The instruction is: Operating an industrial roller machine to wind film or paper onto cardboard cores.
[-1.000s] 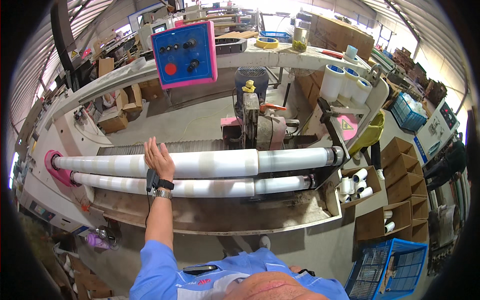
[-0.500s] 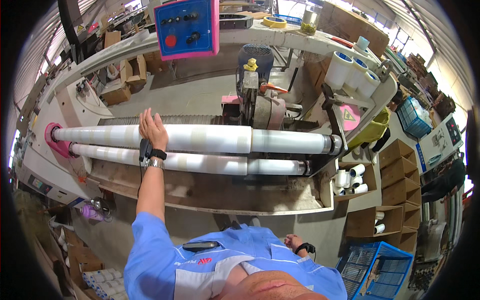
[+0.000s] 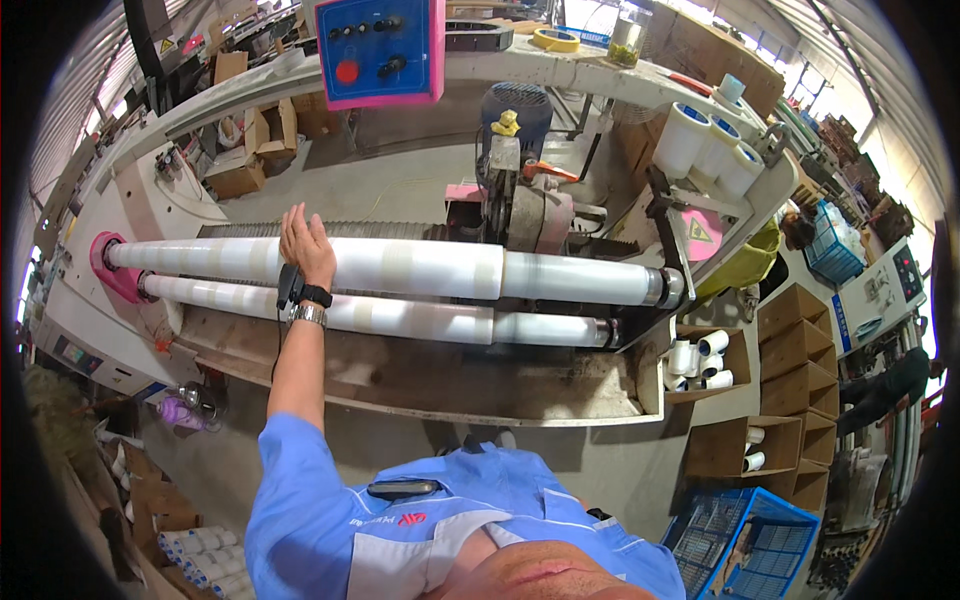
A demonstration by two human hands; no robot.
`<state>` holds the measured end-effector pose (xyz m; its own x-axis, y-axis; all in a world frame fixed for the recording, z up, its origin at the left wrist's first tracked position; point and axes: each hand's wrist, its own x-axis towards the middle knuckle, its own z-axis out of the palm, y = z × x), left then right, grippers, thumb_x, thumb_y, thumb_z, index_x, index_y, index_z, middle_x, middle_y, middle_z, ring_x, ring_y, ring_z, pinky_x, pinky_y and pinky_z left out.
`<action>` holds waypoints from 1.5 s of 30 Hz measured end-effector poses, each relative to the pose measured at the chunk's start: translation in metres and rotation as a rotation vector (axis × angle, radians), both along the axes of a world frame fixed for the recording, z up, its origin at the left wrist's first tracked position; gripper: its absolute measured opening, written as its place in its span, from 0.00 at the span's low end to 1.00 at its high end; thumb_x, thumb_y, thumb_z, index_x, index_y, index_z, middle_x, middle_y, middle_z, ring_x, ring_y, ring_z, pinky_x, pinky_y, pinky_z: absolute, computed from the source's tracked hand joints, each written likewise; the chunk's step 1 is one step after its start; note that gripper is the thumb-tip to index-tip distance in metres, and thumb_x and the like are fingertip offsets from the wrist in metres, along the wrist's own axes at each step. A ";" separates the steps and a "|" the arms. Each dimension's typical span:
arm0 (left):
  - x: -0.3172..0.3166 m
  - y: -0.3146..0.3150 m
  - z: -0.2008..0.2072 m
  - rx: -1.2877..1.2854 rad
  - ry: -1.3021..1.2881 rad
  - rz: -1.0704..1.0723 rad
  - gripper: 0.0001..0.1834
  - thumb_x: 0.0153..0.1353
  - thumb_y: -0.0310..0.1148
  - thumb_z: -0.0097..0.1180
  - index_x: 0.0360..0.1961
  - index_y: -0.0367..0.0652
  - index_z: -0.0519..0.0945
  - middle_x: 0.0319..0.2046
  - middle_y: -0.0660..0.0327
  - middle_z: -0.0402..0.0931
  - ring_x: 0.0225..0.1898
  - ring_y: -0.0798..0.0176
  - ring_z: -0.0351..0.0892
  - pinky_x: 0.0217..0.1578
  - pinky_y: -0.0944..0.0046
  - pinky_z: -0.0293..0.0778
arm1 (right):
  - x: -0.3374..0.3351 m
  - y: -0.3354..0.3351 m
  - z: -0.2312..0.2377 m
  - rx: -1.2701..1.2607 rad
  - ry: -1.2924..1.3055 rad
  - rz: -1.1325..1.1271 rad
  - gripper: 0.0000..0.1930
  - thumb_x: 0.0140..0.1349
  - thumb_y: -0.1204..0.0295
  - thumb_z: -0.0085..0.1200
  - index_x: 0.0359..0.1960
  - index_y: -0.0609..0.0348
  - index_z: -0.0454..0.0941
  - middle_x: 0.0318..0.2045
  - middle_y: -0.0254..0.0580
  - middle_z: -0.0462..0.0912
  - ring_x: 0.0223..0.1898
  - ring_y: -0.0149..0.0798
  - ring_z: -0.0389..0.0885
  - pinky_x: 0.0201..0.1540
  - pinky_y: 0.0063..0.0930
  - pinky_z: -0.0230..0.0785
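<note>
My left hand [image 3: 308, 246] lies flat across the far long white roll [image 3: 420, 267], fingers stretched out and pointing away from me over its top. It grips nothing. Parallel and nearer to me runs a second, thinner white roll [image 3: 415, 318], under my wrist. Both rolls sit on bars between a pink-rimmed end [image 3: 103, 267] on the left and a metal bracket [image 3: 672, 288] on the right. Of my right arm only a bit of black wristband [image 3: 598, 514] shows beside my blue shirt; the hand itself is hidden.
A blue control panel with pink edges [image 3: 378, 52] stands beyond the rolls. A motor [image 3: 517, 120] and cutting unit sit behind them. On the right are white tape rolls [image 3: 682, 140], cardboard boxes [image 3: 797, 370] and a blue crate [image 3: 745, 540]. A metal trough [image 3: 430, 385] lies below the rolls.
My left hand stays on the far roll, its fingers a little farther over the top. My right hand, visible before at my side, has gone out of sight. The view has shifted slightly.
</note>
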<state>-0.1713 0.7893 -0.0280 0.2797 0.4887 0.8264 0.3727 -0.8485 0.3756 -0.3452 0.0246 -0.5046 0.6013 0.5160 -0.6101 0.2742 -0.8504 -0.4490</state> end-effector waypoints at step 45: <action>0.165 -0.022 0.218 -0.146 -0.213 -0.438 0.13 0.59 0.38 0.62 0.37 0.38 0.83 0.32 0.50 0.84 0.37 0.53 0.84 0.39 0.57 0.77 | -0.029 0.024 0.082 0.270 0.400 -0.999 0.24 0.60 0.62 0.55 0.55 0.62 0.79 0.47 0.48 0.84 0.49 0.42 0.81 0.54 0.35 0.71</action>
<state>-0.0060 0.7669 0.1897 0.3163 0.4780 0.8194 -0.1041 -0.8410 0.5309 -0.3739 0.0488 -0.4225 0.6057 0.0538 -0.7938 -0.6866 -0.4689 -0.5557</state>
